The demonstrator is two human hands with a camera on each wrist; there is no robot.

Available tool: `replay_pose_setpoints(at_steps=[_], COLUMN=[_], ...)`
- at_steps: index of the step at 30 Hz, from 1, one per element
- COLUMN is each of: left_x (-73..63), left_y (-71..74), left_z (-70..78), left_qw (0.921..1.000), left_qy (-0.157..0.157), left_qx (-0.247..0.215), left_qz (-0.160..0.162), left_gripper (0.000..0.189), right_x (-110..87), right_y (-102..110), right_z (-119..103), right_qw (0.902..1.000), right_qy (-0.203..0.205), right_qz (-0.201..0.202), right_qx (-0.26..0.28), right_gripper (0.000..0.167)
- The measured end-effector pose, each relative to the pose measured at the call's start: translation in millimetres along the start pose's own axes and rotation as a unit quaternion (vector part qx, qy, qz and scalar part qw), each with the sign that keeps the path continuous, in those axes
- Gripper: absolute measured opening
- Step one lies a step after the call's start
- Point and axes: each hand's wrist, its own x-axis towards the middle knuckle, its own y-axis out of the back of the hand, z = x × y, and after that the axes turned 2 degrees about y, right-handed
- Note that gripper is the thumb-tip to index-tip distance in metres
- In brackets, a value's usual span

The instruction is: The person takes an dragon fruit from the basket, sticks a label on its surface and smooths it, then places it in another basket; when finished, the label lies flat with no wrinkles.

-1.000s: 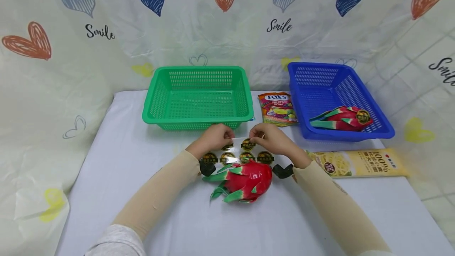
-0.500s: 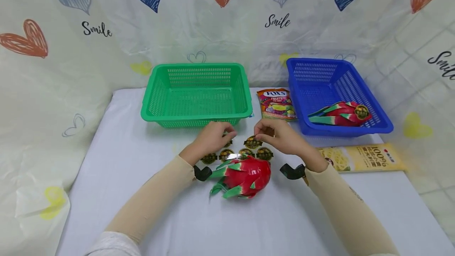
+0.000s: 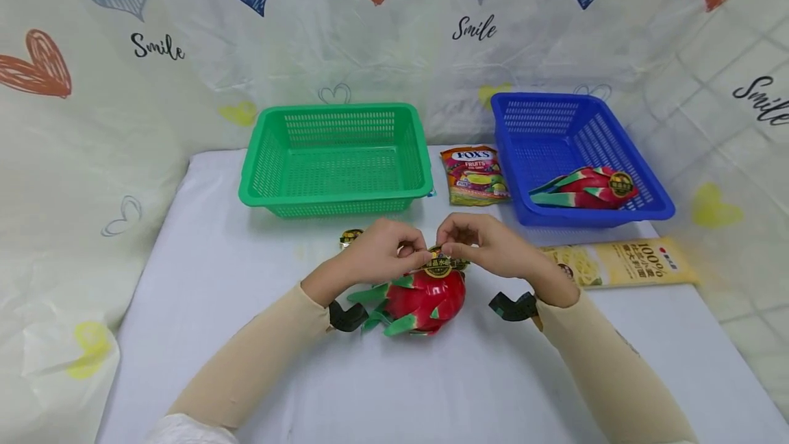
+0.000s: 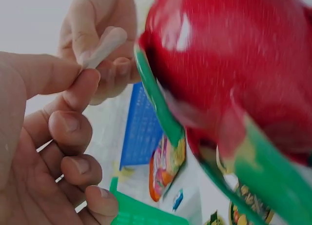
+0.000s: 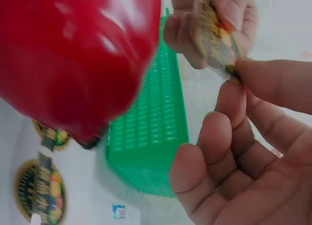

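A round black-and-gold sticker (image 3: 438, 266) is held up between my two hands, over the back of a red dragon fruit (image 3: 431, 301) with green-tipped scales. The thumb and forefinger of my left hand (image 3: 387, 249) pinch one edge of it. My right hand (image 3: 492, 245) pinches the opposite edge between thumb and forefinger, as the right wrist view shows. Pale backing faces the left wrist view, where the sticker (image 4: 106, 47) looks curved. Behind the fruit lies a sheet of like stickers (image 5: 41, 191), mostly hidden by the hands and fruit in the head view.
A green basket (image 3: 335, 203) stands behind the hands. Right of it are a FOX'S candy bag (image 3: 474, 175) and a blue basket (image 3: 592, 218) with another stickered dragon fruit (image 3: 592, 189) inside. A yellow noodle pack (image 3: 622, 264) lies at the right.
The right hand has lifted one sticker off the sheet. My left hand has left the sheet and moved right to the sticker, and both hands now meet over the fruit.
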Motion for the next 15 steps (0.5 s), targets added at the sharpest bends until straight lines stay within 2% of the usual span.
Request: replay_pose_setpoints(at_steps=[3,8,11,15], left_x=[-3.9,-8.5,-9.9,-10.8], left_y=[-1.3,-7.6,-11.6,-14.8], left_z=[3.9,10.2,15.6,22.6], left_qw=[0.9996,0.9970,0.9951,0.9925], left_qy=[0.006,0.043,0.071,0.109], left_qx=[-0.028,-0.063,-0.066,-0.049], left_qz=[-0.004,-0.009,-0.017,-0.029], left_gripper=[0.019,0.020,0.021,0.024], right_x=[-8.7,-29.4,-39.2,-46.4], right_y=[-5.7,-17.9,-25.7,-36.2], right_z=[0.8,3.7,5.0,5.8], right_qw=[0.9995,0.9929,0.9889,0.9856], right_qy=[-0.020,-0.096,-0.124,-0.137], right_qz=[0.022,0.062,0.077,0.098], right_qx=[-0.006,-0.030,-0.027,-0.009], right_gripper=[0.016,0.011,0.018,0.019])
